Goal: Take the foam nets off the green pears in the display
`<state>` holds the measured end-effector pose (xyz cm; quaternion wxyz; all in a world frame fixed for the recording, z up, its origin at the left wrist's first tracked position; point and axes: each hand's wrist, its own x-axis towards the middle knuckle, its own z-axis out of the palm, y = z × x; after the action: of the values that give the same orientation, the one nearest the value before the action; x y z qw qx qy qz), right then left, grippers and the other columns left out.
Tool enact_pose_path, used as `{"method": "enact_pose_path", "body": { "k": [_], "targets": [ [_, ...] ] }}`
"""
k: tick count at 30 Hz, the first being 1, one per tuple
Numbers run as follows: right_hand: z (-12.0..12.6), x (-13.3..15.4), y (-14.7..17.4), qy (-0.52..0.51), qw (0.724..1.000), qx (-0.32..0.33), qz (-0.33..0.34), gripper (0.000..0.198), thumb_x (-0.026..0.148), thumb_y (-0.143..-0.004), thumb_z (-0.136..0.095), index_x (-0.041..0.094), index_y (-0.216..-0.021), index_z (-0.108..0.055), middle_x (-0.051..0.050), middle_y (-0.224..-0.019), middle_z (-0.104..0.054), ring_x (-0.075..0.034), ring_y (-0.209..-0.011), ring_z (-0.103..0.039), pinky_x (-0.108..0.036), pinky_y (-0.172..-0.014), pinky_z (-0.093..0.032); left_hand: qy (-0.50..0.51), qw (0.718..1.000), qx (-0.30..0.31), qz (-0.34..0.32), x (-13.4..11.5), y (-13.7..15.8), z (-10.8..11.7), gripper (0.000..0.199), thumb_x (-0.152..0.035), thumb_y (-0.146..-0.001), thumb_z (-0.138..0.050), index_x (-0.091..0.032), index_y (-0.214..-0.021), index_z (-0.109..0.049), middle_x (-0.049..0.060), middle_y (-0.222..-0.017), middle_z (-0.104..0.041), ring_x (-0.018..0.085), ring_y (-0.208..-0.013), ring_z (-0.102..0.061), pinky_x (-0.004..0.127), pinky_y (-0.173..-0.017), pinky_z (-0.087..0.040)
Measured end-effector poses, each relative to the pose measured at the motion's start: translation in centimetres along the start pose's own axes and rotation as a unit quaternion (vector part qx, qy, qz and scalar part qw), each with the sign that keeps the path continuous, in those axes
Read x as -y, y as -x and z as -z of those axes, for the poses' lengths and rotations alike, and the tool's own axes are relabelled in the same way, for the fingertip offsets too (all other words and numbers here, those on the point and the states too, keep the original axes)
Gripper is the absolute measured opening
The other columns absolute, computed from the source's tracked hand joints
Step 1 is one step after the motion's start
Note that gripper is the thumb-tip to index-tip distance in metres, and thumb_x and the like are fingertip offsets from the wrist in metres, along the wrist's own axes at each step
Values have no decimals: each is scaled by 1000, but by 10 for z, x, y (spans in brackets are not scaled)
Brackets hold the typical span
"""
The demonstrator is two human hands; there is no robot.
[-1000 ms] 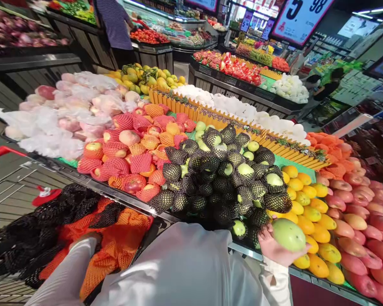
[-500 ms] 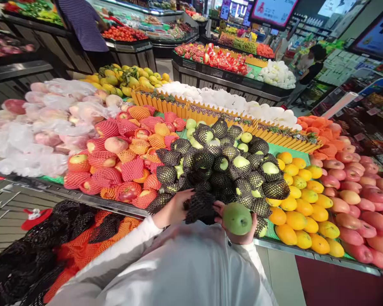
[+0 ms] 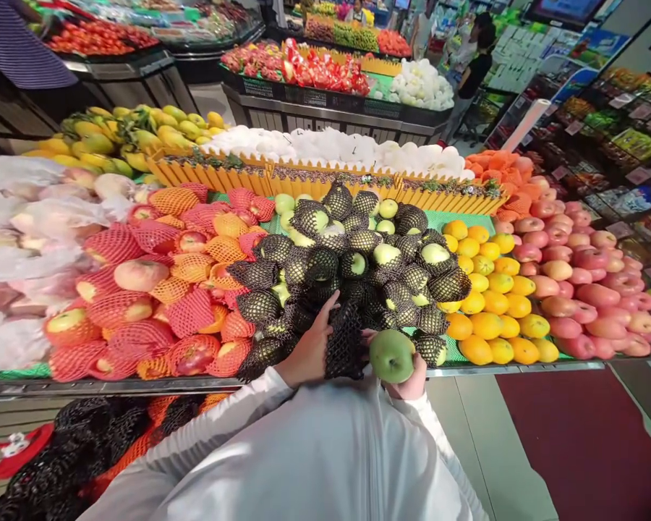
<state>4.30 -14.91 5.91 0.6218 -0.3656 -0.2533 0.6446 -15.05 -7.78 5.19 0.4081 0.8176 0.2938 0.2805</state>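
Observation:
A bare green apple [image 3: 391, 356] rests in my right hand [image 3: 411, 383], whose fingers curl round its underside near the front edge of the stand. To its left, my left hand [image 3: 310, 349] is closed on a black foam net sleeve [image 3: 344, 340], which hangs loosely and looks collapsed. The sleeve and the apple are close together but apart. Right behind both hands lies a heap of green apples in black nets [image 3: 358, 264]. Part of my right hand's fingers is hidden behind the apple.
Apples in red and orange nets [image 3: 168, 289] lie left, oranges [image 3: 482, 289] and pink apples [image 3: 586, 282] right. A low yellow fence [image 3: 330, 181] runs behind. Loose black nets [image 3: 81, 449] fill a cart at lower left. A person in a striped top [image 3: 22, 47] stands at far left.
My view has swung round, so the stand now lies level. My left hand's fingers have stretched up along the net sleeve. The green apple stays in my right hand.

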Motion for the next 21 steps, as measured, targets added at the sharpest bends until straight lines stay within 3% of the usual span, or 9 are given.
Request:
{"method": "enact_pose_path", "body": {
  "k": [2, 6, 10, 13, 16, 21],
  "targets": [
    [1, 3, -2, -31, 1000, -4, 5, 72, 75, -64, -63, 11, -96, -73, -17, -107, -70, -31, -96, -66, -38, -71, -56, -11, 1000, 5, 7, 5, 2, -1, 109, -32, -82, -74, -44, -156, 5, 4, -166, 14, 35, -150, -22, 55, -123, -29],
    [5, 5, -6, -120, 991, 4, -52, 79, 80, -60, -64, 15, -104, -71, -15, -103, -73, -28, -90, -70, -32, -65, -55, 2, 1000, 21, 2, 13, 4, -6, 104, -34, -86, -69, -49, -154, 8, -1, -167, 4, 30, -153, -17, 53, -126, -26],
    [4, -1, -4, -100, 991, 21, -83, 76, 78, -63, -65, 16, -107, -71, -16, -112, -72, -29, -98, -69, -37, -76, -57, -51, 997, 45, -29, 11, 2, -6, 92, -33, -90, -64, -45, -156, 0, 2, -167, 0, 30, -155, -4, 56, -127, -22],
    [1, -5, 0, -86, 993, 31, -76, 72, 73, -65, -69, 15, -107, -71, -16, -114, -71, -28, -101, -68, -40, -82, -57, -64, 995, 44, -65, 3, -2, -1, 96, -31, -89, -66, -40, -157, 1, 5, -167, -9, 29, -154, 9, 55, -128, -17],
    [-2, -6, 2, -111, 991, 18, -77, 72, 72, -64, -71, 14, -106, -72, -16, -111, -72, -27, -96, -69, -39, -82, -58, -51, 995, 48, -74, -8, -6, 5, 103, -30, -88, -68, -36, -157, 8, 9, -164, -20, 30, -155, 0, 56, -128, -15],
    [-10, -1, -3, -141, 987, -56, -47, 70, 71, -59, -74, 17, -103, -73, -11, -109, -72, -26, -90, -69, -41, -82, -60, -59, 988, 93, -109, -16, -10, 7, 99, -30, -92, -61, -29, -157, 13, 11, -157, -35, 26, -151, -24, 55, -128, -12]
  ]
}}
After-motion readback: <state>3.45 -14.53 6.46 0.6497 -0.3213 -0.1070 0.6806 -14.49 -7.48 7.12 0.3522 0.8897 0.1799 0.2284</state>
